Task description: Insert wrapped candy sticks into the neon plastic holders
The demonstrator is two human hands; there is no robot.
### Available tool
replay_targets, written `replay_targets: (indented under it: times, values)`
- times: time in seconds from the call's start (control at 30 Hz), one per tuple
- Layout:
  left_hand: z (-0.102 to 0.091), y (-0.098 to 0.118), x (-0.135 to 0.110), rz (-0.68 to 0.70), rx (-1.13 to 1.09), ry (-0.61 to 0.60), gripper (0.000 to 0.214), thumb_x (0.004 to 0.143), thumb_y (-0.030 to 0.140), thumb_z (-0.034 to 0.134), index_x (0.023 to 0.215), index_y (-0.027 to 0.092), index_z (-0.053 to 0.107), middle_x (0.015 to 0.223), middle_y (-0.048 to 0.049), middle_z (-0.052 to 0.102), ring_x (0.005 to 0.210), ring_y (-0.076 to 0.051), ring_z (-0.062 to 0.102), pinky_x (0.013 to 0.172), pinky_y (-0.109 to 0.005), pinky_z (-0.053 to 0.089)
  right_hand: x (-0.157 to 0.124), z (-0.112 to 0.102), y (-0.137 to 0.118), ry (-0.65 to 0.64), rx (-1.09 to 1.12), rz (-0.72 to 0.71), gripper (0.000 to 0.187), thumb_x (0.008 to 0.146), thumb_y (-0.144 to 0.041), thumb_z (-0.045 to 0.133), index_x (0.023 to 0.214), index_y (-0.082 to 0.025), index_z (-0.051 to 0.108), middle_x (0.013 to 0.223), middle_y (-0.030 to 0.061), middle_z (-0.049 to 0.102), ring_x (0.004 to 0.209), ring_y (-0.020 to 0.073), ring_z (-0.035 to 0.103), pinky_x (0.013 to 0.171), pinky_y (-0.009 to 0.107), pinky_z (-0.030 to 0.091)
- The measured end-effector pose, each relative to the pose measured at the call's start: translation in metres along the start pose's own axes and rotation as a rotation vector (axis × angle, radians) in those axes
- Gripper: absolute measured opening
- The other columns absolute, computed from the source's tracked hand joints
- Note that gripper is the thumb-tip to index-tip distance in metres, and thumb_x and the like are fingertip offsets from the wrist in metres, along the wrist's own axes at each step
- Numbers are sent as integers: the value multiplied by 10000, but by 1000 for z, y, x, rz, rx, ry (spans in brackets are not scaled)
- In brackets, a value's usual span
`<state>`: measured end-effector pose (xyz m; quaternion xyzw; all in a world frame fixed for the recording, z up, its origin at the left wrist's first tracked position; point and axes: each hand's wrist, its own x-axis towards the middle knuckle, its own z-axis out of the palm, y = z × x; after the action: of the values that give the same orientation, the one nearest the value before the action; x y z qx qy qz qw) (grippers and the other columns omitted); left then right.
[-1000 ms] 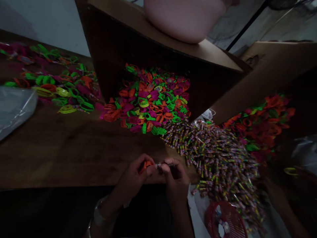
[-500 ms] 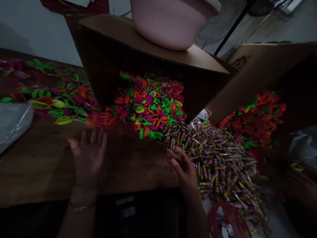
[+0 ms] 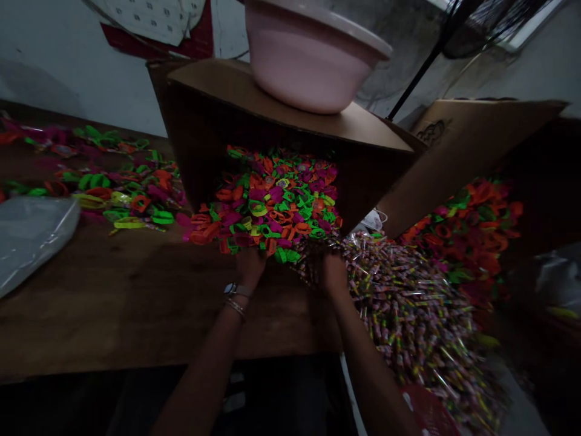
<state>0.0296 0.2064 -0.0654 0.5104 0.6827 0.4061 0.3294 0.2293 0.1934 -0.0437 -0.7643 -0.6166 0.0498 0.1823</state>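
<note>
My left hand [image 3: 250,266] is at the front edge of a heap of bright plastic toy watches [image 3: 276,206] in green, orange, pink and yellow. Its fingers are lost among the watches and in shadow. A wristwatch and bracelets are on that wrist. My right hand [image 3: 334,275] reaches to the near left edge of a large pile of small wrapped candies [image 3: 408,297] in shiny film. Its fingers are dark and hidden too, so I cannot see whether it grips any. The watch heap spills from a cardboard box [image 3: 376,130] lying open toward me.
On the box stands a pink basin [image 3: 313,60]. More toy watches lie left along the wooden table [image 3: 91,303] and in another heap [image 3: 481,224] at right. A clear plastic bag [image 3: 36,236] is at left; a red basket [image 3: 429,412] sits low at right.
My left hand has moved right and forward from above the bare table to the watch heap. My right hand has gone forward to the candy pile's edge. The view has shifted slightly.
</note>
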Motion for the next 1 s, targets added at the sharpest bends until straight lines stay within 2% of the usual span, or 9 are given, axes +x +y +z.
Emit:
replay_targets:
  times: [0.2,0.27,0.37,0.47,0.57,0.63,0.77,0.87,1.0]
  values:
    - [-6,-5,-30,67,-98,66,86,662,237,613,606,206,556,796,-95,658,1056,-310,565,898,-385,403,4,6,-17,-7,-74,51,353,822,3,405,1095,-44,625,961,280,649,898,317,673,700,373,496]
    - [-10,-7,-50,68,-206,58,126,664,281,624,619,201,536,759,-54,640,952,-260,597,855,-359,434,9,5,-21,9,-59,69,344,831,-7,402,1104,-40,607,943,281,654,879,319,680,705,389,498]
    - [-16,-11,-77,-14,-542,-96,230,630,323,685,742,184,540,713,-1,632,742,-183,625,739,-319,477,14,-6,-24,42,1,88,317,818,-20,428,1093,-8,584,922,290,658,865,326,682,723,412,497]
    - [-23,-11,-93,-104,-907,-226,555,593,283,752,1086,216,506,879,-9,677,818,-163,643,763,-302,485,1,-23,-27,70,104,50,291,804,-84,486,1077,-42,578,981,245,667,902,292,668,771,392,497]
    - [-27,-7,-96,-91,-907,-232,657,580,250,775,1183,223,514,1117,-60,651,1024,-186,603,853,-297,469,-42,-33,-33,46,346,-74,199,834,-232,523,996,-156,611,1005,102,692,914,189,658,816,302,500]
    - [-28,-5,-96,-103,-886,-219,624,593,263,771,1173,204,549,1156,-72,636,1069,-200,585,877,-298,464,-81,-28,-37,-8,881,-138,214,779,-321,615,933,-175,631,924,64,698,850,182,657,793,312,507]
    - [-26,-1,-102,-267,-974,-205,708,615,280,764,1261,218,481,982,-27,662,876,-160,635,736,-265,500,-143,0,-41,-54,1265,106,244,729,-360,671,899,-195,611,633,-43,600,542,109,562,549,238,472]
    - [-27,3,-108,-381,-1016,-316,556,622,283,759,1139,178,582,900,-25,670,766,-136,628,628,-217,478,-155,14,-40,-144,1301,234,274,709,-402,683,851,-180,608,548,-66,538,461,86,481,460,206,405]
    - [-29,5,-114,-427,-1051,-430,313,658,302,740,909,145,637,868,-49,697,796,-140,633,718,-223,482,-144,4,-33,-143,1441,330,273,671,-402,708,779,-182,590,520,-76,492,427,63,408,415,183,339]
